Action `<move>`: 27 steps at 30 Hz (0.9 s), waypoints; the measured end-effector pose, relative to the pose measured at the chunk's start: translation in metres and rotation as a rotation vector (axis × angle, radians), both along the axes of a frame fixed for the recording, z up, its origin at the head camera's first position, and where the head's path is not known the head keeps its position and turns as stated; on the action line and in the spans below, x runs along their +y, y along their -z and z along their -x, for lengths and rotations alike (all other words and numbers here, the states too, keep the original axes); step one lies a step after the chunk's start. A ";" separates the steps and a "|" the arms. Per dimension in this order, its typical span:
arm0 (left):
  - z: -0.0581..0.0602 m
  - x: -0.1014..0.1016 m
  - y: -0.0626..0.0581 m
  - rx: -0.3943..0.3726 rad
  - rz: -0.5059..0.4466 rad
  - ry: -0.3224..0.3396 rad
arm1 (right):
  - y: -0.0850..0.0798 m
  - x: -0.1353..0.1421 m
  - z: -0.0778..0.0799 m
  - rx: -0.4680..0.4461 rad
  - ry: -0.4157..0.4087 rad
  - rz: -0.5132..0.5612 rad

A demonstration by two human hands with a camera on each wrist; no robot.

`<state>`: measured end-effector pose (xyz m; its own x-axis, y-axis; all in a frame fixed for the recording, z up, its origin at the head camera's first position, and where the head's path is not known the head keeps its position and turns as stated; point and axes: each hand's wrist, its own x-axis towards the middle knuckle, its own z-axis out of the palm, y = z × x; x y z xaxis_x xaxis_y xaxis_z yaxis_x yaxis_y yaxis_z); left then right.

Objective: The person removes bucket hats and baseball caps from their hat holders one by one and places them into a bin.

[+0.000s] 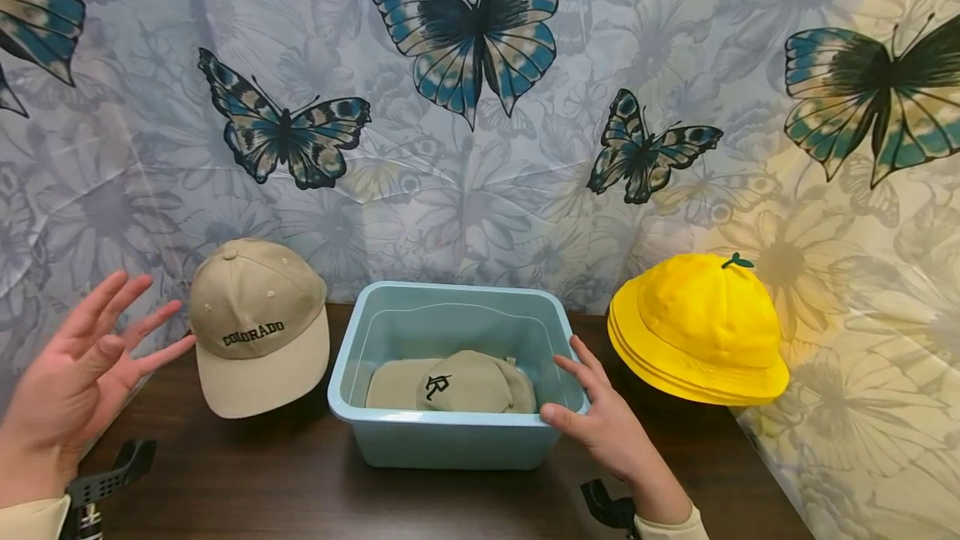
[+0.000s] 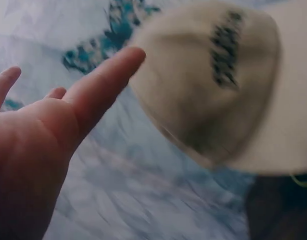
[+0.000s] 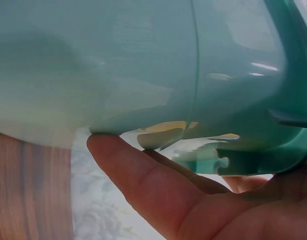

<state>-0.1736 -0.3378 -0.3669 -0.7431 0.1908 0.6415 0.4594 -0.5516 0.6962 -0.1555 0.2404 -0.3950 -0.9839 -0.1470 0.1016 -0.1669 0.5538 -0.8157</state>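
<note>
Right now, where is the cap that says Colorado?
In the head view, the Colorado cap is at the left, between the left hand's fingers and the blue bin, below a butterfly.

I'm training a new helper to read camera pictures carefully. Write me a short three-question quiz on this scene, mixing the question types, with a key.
1. Short answer: What word is printed on the pale-brimmed cap beside the left hand?

2. Multiple choice: What lies inside the blue bin?
A) A white towel
B) A tan cap
C) A pair of gloves

3. True or false: The right hand is touching the blue bin.

Key:
1. COLORADO
2. B
3. True
</note>
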 end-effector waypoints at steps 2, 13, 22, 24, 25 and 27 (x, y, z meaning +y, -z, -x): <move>0.002 -0.009 0.016 -0.019 0.008 -0.011 | 0.000 0.000 0.000 -0.006 0.001 0.007; 0.014 -0.035 0.092 -0.319 0.092 -0.041 | 0.001 -0.001 -0.001 0.005 -0.016 0.025; 0.019 -0.025 0.113 -0.439 0.083 0.125 | 0.001 0.001 -0.001 0.026 -0.032 0.035; 0.018 -0.022 0.116 -0.440 0.061 0.162 | 0.001 0.001 0.000 0.021 -0.032 0.036; 0.018 -0.021 0.117 -0.439 0.040 0.187 | 0.000 0.001 -0.001 0.022 -0.032 0.036; 0.018 -0.019 0.119 -0.431 -0.012 0.243 | 0.000 0.001 -0.001 0.022 -0.027 0.035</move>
<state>-0.1921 -0.3566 -0.4858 -0.8763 0.3857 0.2887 -0.0118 -0.6162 0.7875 -0.1548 0.2411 -0.3950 -0.9770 -0.1698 0.1288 -0.1999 0.5202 -0.8303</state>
